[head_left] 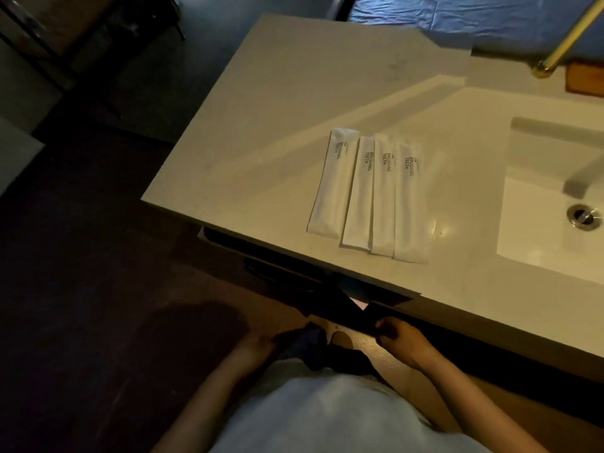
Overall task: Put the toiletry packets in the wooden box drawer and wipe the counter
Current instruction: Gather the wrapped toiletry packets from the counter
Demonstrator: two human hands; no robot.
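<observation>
Four white packets [367,194] lie side by side on the pale counter [261,125], and each of them carries the printed words "BRUSHING TEETH". We see that the three packets on the right touch or slightly overlap one another, while the one on the left lies just beside them with a thin gap. They are near the front edge of the counter, to the left of the white sink [539,223], whose round metal drain [584,216] shows at the right border of the picture. A brass-coloured pole [565,40] stands at the far right corner of the counter, and just beside its foot we see a part of a brown wooden thing [585,80], cut off by the picture edge, so we cannot tell what it is. Under the counter edge it is very dark. There our right hand [400,341] has its fingers curled around the edge of a dark flat thing [346,317] below the counter; we cannot tell if this is a drawer front or something else. Our left hand [253,346] is lower and to the left, in shadow, and it grips a dark cloth [304,346] that hangs between the two hands. At the bottom of the picture we see our light shirt [327,416] and both bare forearms.
</observation>
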